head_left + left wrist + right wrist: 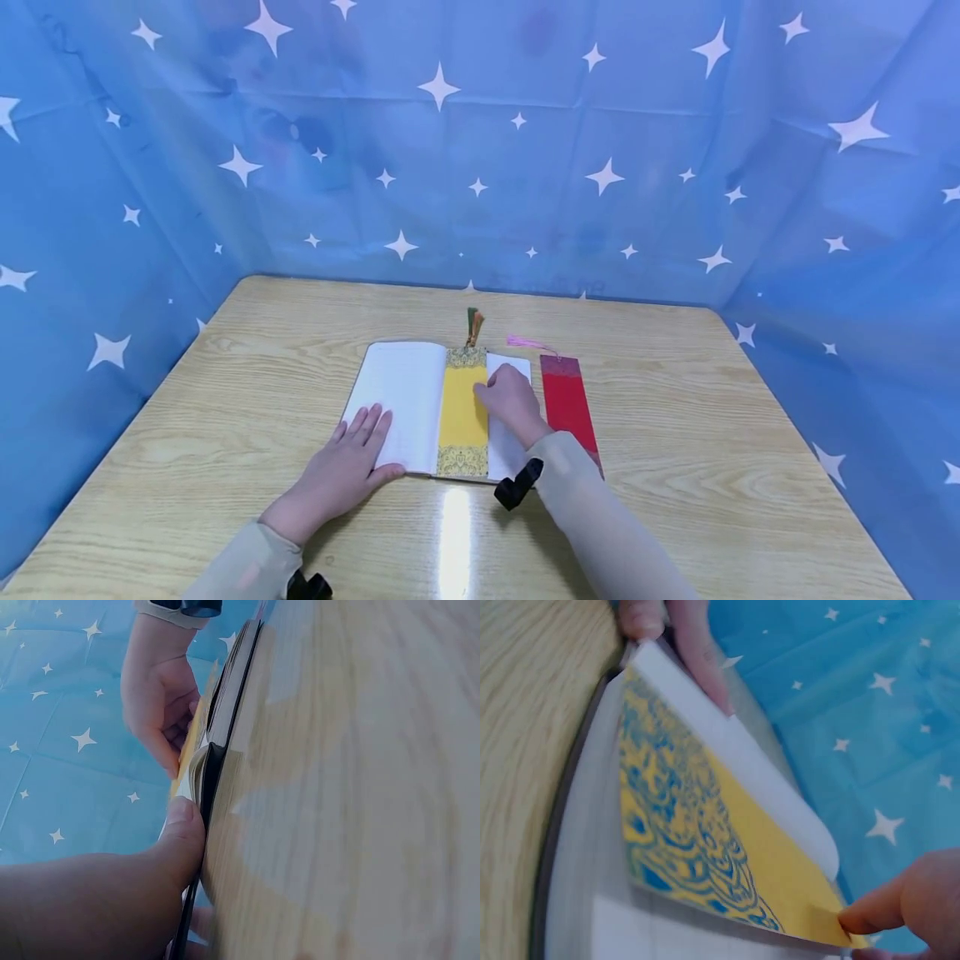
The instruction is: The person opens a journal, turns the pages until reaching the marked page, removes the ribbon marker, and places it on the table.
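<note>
The table (675, 417) looks like shiny wood. The pages (401, 400) look like dull paper. The yellow bookmark (461, 408) looks smooth. The curtain (517, 200) looks like wrinkly cloth.

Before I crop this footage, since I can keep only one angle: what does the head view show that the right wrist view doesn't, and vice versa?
Only the head view shows the red bookmark, its pink tassel, and the green and orange tassels beyond the yellow bookmark. Only the right wrist view shows the stacked page edges plainly from the side. Both share the yellow bookmark, open notebook, left hand, right hand, table and starry backdrop.
</note>
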`<state>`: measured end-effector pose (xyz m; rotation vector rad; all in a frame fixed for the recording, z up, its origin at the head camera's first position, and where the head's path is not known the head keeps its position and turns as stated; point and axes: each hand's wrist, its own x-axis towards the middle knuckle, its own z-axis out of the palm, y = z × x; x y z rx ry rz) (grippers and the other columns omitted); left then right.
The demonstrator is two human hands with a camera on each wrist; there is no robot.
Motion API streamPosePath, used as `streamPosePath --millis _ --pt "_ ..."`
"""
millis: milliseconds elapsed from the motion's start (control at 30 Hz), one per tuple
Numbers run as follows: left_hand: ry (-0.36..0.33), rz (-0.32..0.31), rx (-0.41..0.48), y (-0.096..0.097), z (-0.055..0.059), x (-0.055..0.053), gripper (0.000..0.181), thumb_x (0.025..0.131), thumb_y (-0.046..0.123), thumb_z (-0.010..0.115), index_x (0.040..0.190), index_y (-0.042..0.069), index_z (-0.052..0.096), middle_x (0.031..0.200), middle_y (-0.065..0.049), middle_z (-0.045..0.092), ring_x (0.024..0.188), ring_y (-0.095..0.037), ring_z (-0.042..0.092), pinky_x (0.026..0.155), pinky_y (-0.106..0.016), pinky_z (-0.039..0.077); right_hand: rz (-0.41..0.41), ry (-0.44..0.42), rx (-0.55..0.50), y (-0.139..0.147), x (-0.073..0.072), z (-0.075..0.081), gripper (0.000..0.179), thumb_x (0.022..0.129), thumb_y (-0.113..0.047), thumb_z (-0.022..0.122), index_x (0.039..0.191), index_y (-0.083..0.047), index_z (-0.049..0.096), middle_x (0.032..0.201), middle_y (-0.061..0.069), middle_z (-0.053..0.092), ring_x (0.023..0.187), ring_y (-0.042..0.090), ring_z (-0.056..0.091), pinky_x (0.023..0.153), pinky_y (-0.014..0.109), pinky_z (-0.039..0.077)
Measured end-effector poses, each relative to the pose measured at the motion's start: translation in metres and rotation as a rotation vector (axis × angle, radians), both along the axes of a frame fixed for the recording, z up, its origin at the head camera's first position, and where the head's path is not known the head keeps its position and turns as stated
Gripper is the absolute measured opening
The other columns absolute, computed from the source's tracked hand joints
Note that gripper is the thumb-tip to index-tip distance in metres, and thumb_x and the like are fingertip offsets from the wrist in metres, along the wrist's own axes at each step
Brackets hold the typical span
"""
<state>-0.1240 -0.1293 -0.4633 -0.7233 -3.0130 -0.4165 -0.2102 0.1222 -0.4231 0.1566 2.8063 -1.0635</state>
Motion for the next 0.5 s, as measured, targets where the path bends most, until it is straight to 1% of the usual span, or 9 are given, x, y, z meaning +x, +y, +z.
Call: streamPosePath --millis 67,100,167,233,333,433,500 --pt "0.007 0.0 -0.001 0.0 0.0 0.0 0.081 0.091 0.057 0.043 0.144 -0.003 0.028 0.147 -0.023 0.025 0.136 -0.037 0.02 0.108 -0.055 0.019 -0.004 0.001 -0.071 0.003 0.0 0.0 0.035 0.086 -0.021 0.061 0.058 -0.011 0.042 0.052 -0.001 0.035 0.045 0.013 0.032 0.043 0.024 0.028" --pt "0.011 -0.001 -0.003 0.0 0.0 0.0 0.081 0.091 0.057 0.044 0.144 -0.002 0.028 0.147 -0.023 0.025 0.136 -0.037 0.02 0.108 -0.055 0.019 -0.006 -0.002 -0.105 0.005 0.0 0.001 0.033 0.086 -0.02 0.061 0.059 -0.011 0.045 0.054 -0.001 0.038 0.046 0.012 0.034 0.043 0.023 0.031" --pt "0.015 -0.003 -0.007 0.0 0.0 0.0 0.08 0.091 0.056 0.044 0.144 -0.002 0.028 0.148 -0.023 0.024 0.136 -0.037 0.02 0.108 -0.055 0.018 -0.02 -0.03 -0.196 0.009 0.001 0.001 0.023 0.086 -0.019 0.063 0.069 -0.007 0.052 0.06 0.001 0.047 0.048 0.013 0.04 0.045 0.023 0.036" --pt "0.017 -0.003 -0.007 0.0 0.001 -0.001 0.08 0.092 0.056 0.044 0.144 -0.002 0.028 0.148 -0.023 0.024 0.136 -0.037 0.019 0.108 -0.055 0.018 -0.043 -0.07 -0.294 0.013 0.001 0.003 0.016 0.085 -0.018 0.065 0.083 -0.004 0.057 0.069 0.006 0.055 0.052 0.014 0.047 0.046 0.023 0.04" --pt "0.011 -0.003 -0.003 0.0 0.001 -0.001 0.08 0.092 0.056 0.044 0.144 -0.003 0.028 0.148 -0.022 0.023 0.137 -0.036 0.019 0.108 -0.054 0.018 -0.085 -0.152 -0.447 0.019 0.001 0.005 0.023 0.086 -0.019 0.067 0.096 -0.001 0.057 0.076 0.013 0.06 0.053 0.019 0.053 0.047 0.025 0.047" --pt "0.004 0.0 -0.004 0.0 0.001 0.0 0.081 0.092 0.057 0.043 0.144 -0.002 0.027 0.148 -0.022 0.023 0.137 -0.036 0.018 0.108 -0.054 0.018 -0.126 -0.205 -0.561 0.024 0.0 0.005 0.027 0.086 -0.02 0.068 0.1 0.0 0.056 0.082 0.015 0.063 0.058 0.022 0.058 0.052 0.029 0.053" --pt "0.0 0.001 -0.004 0.0 0.001 0.0 0.081 0.091 0.058 0.042 0.144 -0.002 0.027 0.148 -0.022 0.023 0.137 -0.036 0.018 0.108 -0.055 0.018 -0.146 -0.218 -0.625 0.027 -0.001 0.005 0.027 0.086 -0.019 0.068 0.101 0.0 0.056 0.086 0.016 0.064 0.061 0.024 0.06 0.054 0.031 0.054"
